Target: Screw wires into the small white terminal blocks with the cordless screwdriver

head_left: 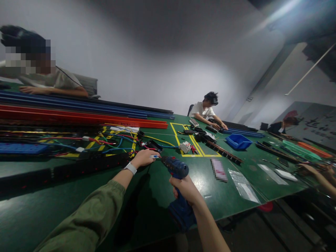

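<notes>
My right hand [187, 189] is wrapped round the grip of a dark blue cordless drill [175, 167], which is held above the green table [210, 196]. Its chuck points left, toward my left hand [143, 158]. Between the fingers of that hand is a small white and blue part [154, 156]; its exact kind is too small to make out. The drill's tip is right by this part, and whether they touch I cannot tell. Coloured wires [123, 137] lie just beyond my left hand, and a long black strip [91, 168] runs beside my left wrist.
Red rails [78, 117] and blue rails [78, 105] lie across the back left. Farther right are a white block [185, 147], a blue bin [238, 141], a phone-like slab [218, 170] and a clear bag [244, 187]. Several people sit round the table; another person's hand [309, 170] is at the right.
</notes>
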`<state>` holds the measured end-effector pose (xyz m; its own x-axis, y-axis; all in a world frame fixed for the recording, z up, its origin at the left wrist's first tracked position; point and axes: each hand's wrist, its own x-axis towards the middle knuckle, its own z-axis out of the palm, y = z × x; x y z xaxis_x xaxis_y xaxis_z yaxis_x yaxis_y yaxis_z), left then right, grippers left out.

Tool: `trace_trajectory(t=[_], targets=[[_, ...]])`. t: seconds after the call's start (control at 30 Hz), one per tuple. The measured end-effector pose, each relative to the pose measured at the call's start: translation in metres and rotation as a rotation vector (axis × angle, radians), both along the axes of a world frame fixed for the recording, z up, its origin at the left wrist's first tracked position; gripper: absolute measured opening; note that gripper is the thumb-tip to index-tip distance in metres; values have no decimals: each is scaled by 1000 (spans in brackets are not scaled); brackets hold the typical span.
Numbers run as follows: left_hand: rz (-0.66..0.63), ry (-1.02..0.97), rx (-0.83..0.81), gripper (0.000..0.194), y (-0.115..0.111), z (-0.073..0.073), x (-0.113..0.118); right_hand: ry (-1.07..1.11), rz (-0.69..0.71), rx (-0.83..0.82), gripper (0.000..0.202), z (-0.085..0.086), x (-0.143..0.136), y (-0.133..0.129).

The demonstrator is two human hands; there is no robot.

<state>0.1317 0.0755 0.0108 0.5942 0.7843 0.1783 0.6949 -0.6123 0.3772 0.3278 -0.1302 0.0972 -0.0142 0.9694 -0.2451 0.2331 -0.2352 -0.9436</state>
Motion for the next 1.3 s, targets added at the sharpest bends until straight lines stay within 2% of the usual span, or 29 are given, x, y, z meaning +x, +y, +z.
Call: trace_trajectory(t=[0.43,1.3], targets=[[-3,3,-31,37,-1,3,0,-5,-6,-37,12,3,-1,1],[-25,-12,13,37,1,-2,-1,-14,-14,-48,9,-2,1,1]])
